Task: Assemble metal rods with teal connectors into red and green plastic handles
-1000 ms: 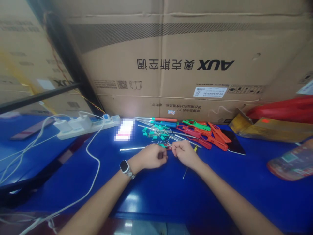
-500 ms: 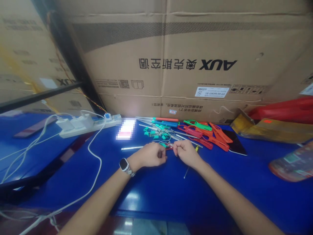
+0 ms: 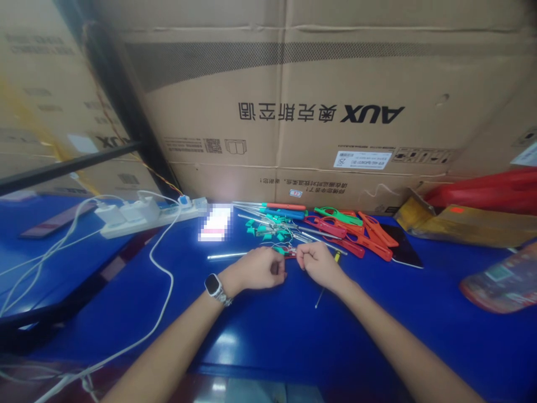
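Observation:
My left hand (image 3: 260, 268), with a watch on the wrist, is closed, its fingers curled inward. A thin metal rod (image 3: 224, 256) sticks out to the left behind it. My right hand (image 3: 321, 263) is closed in a pinch close to the left one. In the gap behind them shows a small red part with thin wires (image 3: 290, 253); what each hand grips is hidden. A thin tool with a yellow end (image 3: 337, 256) passes under my right hand, its tip pointing toward me. Just beyond lie green clips on wires (image 3: 268, 228) among metal rods.
Red and orange clamps (image 3: 371, 240) and a green clamp (image 3: 339, 215) lie at the back, near screwdriver-like tools (image 3: 285, 206). A lit screen (image 3: 216, 223), a power strip (image 3: 113, 228) and a white cable (image 3: 170, 291) are leftward. Rightward are a dark tablet (image 3: 403, 246) and a bottle (image 3: 499, 285).
Both hands stay closed in nearly the same place on the table. The view shifts slightly; no object visibly moves.

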Demonstrator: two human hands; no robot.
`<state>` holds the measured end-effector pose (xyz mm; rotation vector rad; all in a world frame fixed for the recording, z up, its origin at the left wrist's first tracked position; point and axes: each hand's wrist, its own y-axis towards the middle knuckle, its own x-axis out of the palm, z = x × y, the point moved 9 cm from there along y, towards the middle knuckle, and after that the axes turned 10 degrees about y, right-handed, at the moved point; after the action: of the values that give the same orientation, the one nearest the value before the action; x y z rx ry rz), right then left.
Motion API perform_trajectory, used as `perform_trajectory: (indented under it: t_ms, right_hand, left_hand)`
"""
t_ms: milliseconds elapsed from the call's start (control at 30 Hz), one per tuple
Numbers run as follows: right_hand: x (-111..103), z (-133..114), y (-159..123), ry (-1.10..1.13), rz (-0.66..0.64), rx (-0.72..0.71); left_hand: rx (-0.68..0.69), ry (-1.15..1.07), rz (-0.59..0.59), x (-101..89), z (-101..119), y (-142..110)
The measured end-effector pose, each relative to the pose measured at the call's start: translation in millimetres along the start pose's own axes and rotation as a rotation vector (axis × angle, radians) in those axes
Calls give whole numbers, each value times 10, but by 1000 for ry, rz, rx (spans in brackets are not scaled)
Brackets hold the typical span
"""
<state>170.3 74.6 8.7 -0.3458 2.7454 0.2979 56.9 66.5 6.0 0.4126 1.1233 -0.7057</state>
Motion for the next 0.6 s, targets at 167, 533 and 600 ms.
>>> perform_trajectory:
  t_ms: [167, 533, 600]
  right_hand:
    - [-9, -4, -3, 5, 5, 6]
    - [-18, -16, 2, -8, 15, 20]
    - [-19, -17, -1, -5, 13, 27]
  left_hand:
    - [-11, -13, -16, -1, -5, -7]
    - [-43, -42, -51, -11, -53, -11]
    - [-46, -44, -50, -14, -52, -11]
